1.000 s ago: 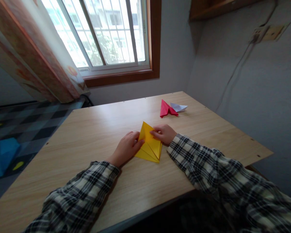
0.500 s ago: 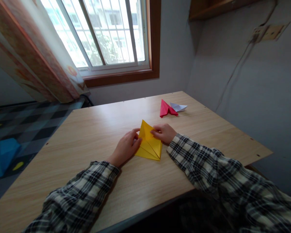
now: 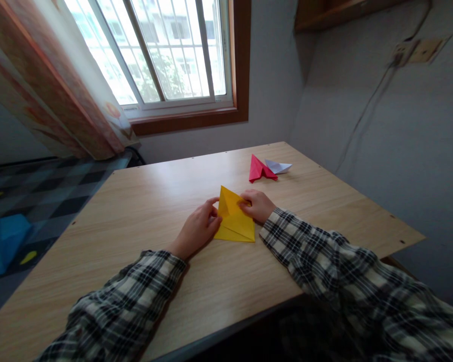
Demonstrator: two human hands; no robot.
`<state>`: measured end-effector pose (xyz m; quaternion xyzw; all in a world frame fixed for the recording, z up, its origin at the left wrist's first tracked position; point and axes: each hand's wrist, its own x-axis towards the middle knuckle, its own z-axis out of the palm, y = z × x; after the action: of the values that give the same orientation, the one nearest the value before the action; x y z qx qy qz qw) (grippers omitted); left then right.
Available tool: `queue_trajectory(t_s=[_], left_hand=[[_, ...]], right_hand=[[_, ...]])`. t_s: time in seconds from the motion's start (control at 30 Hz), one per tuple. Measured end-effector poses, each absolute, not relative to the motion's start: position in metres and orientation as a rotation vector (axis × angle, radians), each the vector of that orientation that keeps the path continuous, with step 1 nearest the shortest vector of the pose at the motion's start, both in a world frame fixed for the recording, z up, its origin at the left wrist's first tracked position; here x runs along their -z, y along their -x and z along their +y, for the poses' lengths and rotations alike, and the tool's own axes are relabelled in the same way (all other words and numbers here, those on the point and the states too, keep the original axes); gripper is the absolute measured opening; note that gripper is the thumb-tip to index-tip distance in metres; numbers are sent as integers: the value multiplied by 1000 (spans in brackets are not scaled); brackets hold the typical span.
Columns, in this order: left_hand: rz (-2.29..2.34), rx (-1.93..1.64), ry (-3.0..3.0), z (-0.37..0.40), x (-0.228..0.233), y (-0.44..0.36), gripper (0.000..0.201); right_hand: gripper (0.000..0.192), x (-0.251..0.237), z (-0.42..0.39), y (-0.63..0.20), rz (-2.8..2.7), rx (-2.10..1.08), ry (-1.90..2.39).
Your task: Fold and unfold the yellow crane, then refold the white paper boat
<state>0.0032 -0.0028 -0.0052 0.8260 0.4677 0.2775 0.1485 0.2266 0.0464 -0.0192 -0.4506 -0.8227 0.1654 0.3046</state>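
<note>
A yellow folded paper [image 3: 236, 226] stands over the middle of the wooden table, its pointed tip at the top and folded layers showing on the near side. My left hand [image 3: 199, 221] pinches its left edge between thumb and fingers. On the opposite edge, my right hand [image 3: 259, 205] grips the paper with the thumb on the near face and the fingers partly hidden behind. Both hands are closed on the sheet.
Farther back on the wooden table [image 3: 154, 201] lie a red folded paper [image 3: 260, 170] and a white paper boat [image 3: 278, 166], touching or nearly so. To the left, a blue folded paper [image 3: 7, 241] rests on a checked cloth [image 3: 60, 191].
The yellow paper's lower part has shifted slightly up and right, and its near layers look different, with fewer fold lines showing. My right hand has moved slightly; both hands keep hold.
</note>
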Motion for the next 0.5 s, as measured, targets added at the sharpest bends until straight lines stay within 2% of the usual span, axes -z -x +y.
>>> queue_trajectory(t_s=[0.4,0.5], left_hand=[[1302,-772,-2437,-3,3,-5,43],[1341,-798,-2437,-3,3,-4,42]], right_hand=[[8,21,45,-224,-2141,-373,1218],[22,17,41,-223,-2044,-480,1186]])
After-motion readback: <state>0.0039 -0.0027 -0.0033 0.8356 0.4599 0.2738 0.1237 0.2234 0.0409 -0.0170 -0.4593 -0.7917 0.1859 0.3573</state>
